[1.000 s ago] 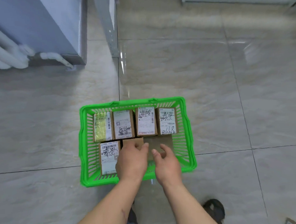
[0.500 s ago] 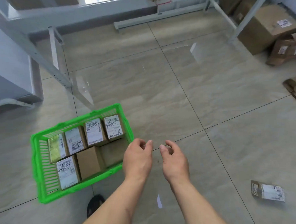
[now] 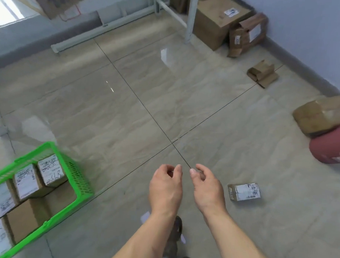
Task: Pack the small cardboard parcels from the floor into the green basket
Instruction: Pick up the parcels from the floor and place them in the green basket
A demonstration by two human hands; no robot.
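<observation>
Our left hand (image 3: 165, 183) and right hand (image 3: 207, 187) hang side by side above the tiled floor (image 3: 127, 117), fingers loosely curled and holding nothing, the thumbs close but apart. Just to the right of our right fingers a small cardboard parcel (image 3: 244, 191) lies flat on the floor, white label up. Well to the left of our left fingers sits the green basket (image 3: 78, 180), with labelled parcels (image 3: 51, 169) packed inside it. Farther beyond our fingertips, to the right, a folded piece of cardboard (image 3: 262, 73) lies near the wall, and behind it large brown boxes (image 3: 213, 20) stand beside a white post (image 3: 190, 17).
</observation>
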